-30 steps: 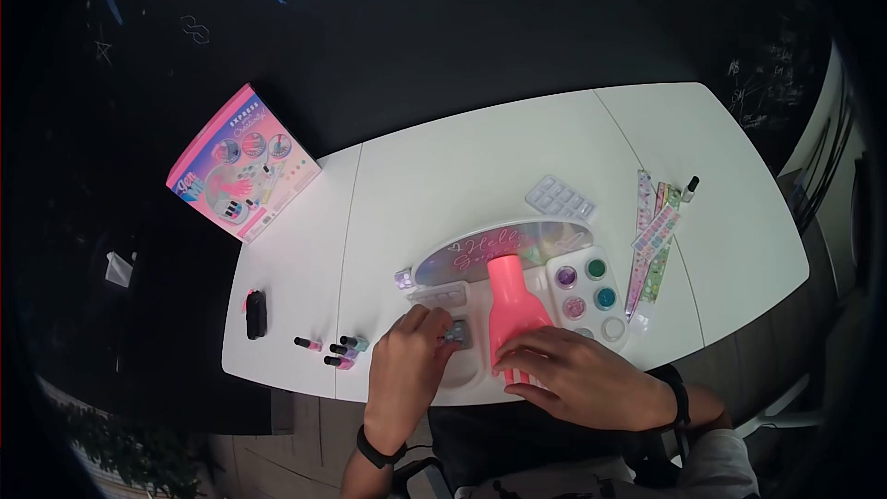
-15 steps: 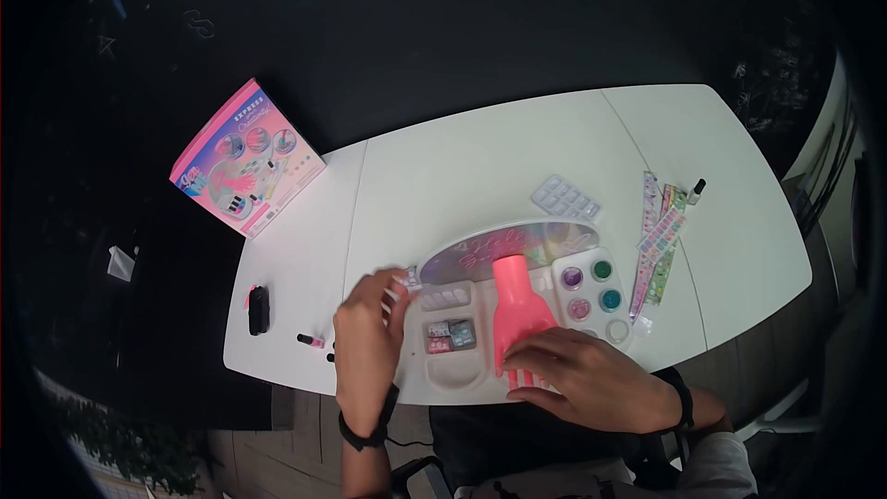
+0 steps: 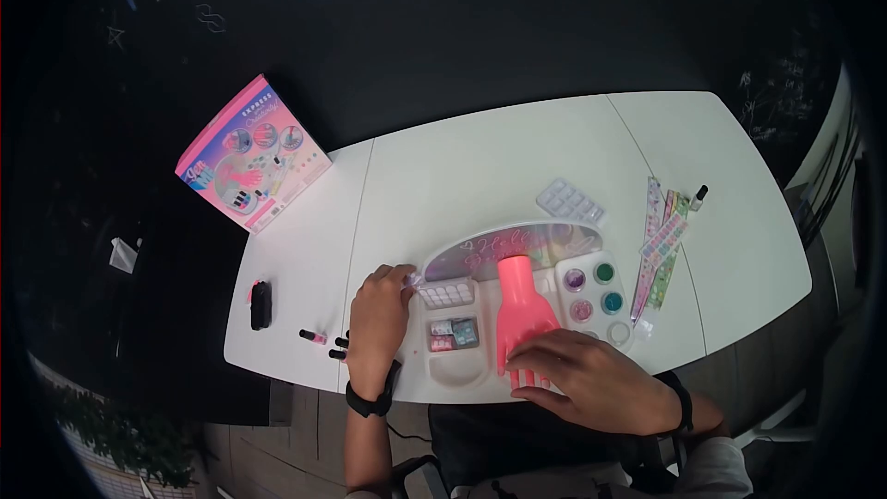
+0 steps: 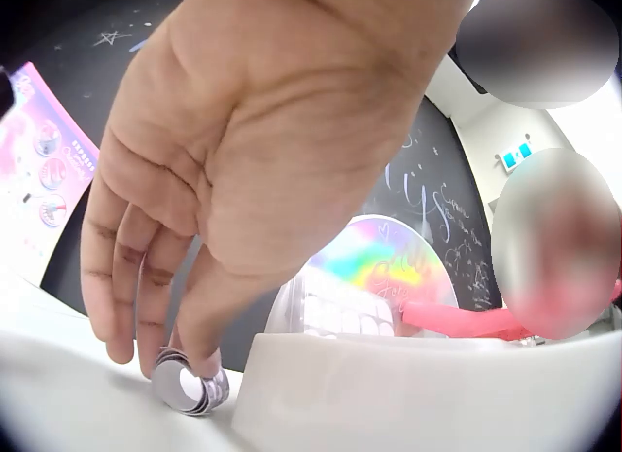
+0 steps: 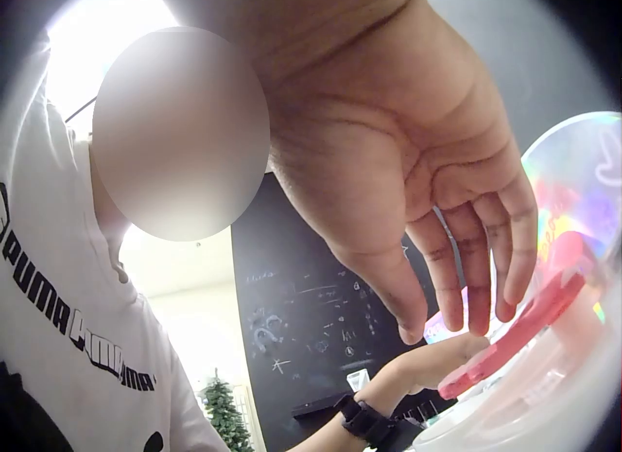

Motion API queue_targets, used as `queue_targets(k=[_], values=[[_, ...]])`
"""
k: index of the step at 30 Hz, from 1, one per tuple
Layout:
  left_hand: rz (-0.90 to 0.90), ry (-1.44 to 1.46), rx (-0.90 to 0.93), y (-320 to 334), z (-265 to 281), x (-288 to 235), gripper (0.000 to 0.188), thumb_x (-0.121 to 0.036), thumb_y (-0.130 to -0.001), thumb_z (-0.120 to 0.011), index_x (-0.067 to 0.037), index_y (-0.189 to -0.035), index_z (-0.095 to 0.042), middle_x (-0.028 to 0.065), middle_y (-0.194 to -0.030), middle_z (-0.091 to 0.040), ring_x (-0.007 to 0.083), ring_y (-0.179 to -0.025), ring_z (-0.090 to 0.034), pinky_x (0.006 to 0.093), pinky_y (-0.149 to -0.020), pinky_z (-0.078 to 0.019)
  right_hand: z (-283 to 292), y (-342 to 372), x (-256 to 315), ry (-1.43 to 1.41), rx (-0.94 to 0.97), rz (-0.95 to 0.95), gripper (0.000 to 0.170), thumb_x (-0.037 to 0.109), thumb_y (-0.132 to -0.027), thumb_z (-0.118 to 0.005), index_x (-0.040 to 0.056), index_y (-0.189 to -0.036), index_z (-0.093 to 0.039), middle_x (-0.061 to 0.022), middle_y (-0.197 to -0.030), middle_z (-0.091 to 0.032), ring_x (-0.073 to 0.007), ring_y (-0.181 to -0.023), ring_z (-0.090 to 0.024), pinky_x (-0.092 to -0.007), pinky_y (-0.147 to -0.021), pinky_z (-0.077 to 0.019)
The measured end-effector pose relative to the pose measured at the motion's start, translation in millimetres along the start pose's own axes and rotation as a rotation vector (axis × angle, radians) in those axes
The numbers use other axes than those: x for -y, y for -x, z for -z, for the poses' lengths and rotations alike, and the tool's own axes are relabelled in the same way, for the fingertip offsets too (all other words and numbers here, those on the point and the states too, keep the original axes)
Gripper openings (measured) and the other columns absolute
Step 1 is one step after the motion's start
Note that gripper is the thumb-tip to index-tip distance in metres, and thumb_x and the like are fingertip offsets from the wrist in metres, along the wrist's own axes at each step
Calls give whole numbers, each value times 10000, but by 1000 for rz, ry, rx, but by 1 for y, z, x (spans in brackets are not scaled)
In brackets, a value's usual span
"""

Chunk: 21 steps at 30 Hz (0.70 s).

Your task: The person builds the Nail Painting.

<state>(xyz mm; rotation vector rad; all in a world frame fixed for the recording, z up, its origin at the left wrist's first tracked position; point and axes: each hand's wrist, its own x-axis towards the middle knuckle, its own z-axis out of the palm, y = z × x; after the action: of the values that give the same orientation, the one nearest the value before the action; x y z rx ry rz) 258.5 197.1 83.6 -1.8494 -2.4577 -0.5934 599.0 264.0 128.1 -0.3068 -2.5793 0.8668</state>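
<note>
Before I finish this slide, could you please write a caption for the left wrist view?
Left hand pinching a small roll beside the white tray, with a chalkboard behind.

Has on the table (image 3: 462, 166), near the front edge, a tray (image 3: 457, 371) with an upright panel (image 3: 445, 263) along its back, a model hand (image 3: 525, 300) in its middle beneath the right hand (image 3: 587, 374), pots (image 3: 575, 279) in its right part, and at its left an insert (image 3: 450, 295) behind a compartment of small packets (image 3: 464, 333). Has beside the tray's left wall a roll (image 4: 190, 384) at the left hand's (image 3: 381, 310) fingertips, then leftward bottles (image 3: 314, 337), a case (image 3: 261, 305) and, behind that, a box (image 3: 254, 157). Has behind the panel a blister sheet (image 3: 570, 201), and rightward overlapping strips (image 3: 662, 240).
</note>
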Motion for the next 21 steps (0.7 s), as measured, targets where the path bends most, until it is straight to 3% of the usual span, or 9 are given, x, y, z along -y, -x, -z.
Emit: queue_targets(k=[7, 9, 11, 14, 18, 19, 21], values=[[77, 56, -90, 32, 45, -31, 316, 68, -983, -807, 0, -1291, -797, 225, -1227, -814, 454, -1076, -804, 520, -896, -651, -1, 1, -1, 25, -17, -4, 309, 252, -1099, -810, -3, -1250, -722, -146, -1283, -745, -363, -1207, -761, -473, -1045, -635], [31, 139, -85, 45, 65, -49, 333, 98, -955, -839, -11, -1267, -805, 193, -1182, -838, 365, -1049, -836, 443, -865, -684, -1, 1, -1, 35, -20, 3, 307, 252, -1095, -811, 1, -1247, -722, -141, -1283, -745, -361, -1205, -762, -471, -1049, -634], [29, 183, -34, 53, 70, -64, 335, 80, -945, -866, -18, -1260, -807, 176, -1195, -841, 357, -1055, -834, 425, -881, -679, -2, 1, -2, 31, -16, -1, 307, 252, -1093, -812, 2, -1247, -722, -138, -1285, -746, -359, -1202, -764, -471, -1048, -635], [-110, 276, 90, 54, 61, -76, 338, 50, -930, -894, -34, -1252, -834, 155, -1194, -843, 348, -1031, -834, 421, -891, -668, -3, 0, -2, 27, -9, 1, 309, 252, -1091, -813, 3, -1249, -722, -133, -1290, -749, -354, -1197, -768, -468, -1046, -637], [-61, 304, 185, 54, 48, -83, 336, 51, -930, -885, -52, -1248, -848, 142, -1177, -840, 308, -990, -842, 426, -862, -663, -3, 0, -1, 26, -7, -15, 313, 253, -1091, -813, 5, -1259, -721, -131, -1303, -751, -348, -1196, -774, -462, -1043, -641], [-64, 305, 187, 53, 47, -82, 336, 51, -930, -885, -52, -1248, -848, 142, -1177, -840, 308, -990, -842, 426, -862, -663, -3, 0, -1, 27, -8, -18, 313, 253, -1091, -813, 5, -1259, -721, -131, -1303, -751, -348, -1196, -774, -462, -1043, -641], [-84, 319, 199, 53, 47, -82, 325, 88, -949, -826, -20, -1256, -822, 164, -1207, -825, 396, -982, -853, 464, -843, -688, -3, 0, -2, 36, -12, -7, 314, 253, -1093, -812, 7, -1265, -723, -134, -1306, -749, -350, -1200, -774, -459, -1039, -643]])
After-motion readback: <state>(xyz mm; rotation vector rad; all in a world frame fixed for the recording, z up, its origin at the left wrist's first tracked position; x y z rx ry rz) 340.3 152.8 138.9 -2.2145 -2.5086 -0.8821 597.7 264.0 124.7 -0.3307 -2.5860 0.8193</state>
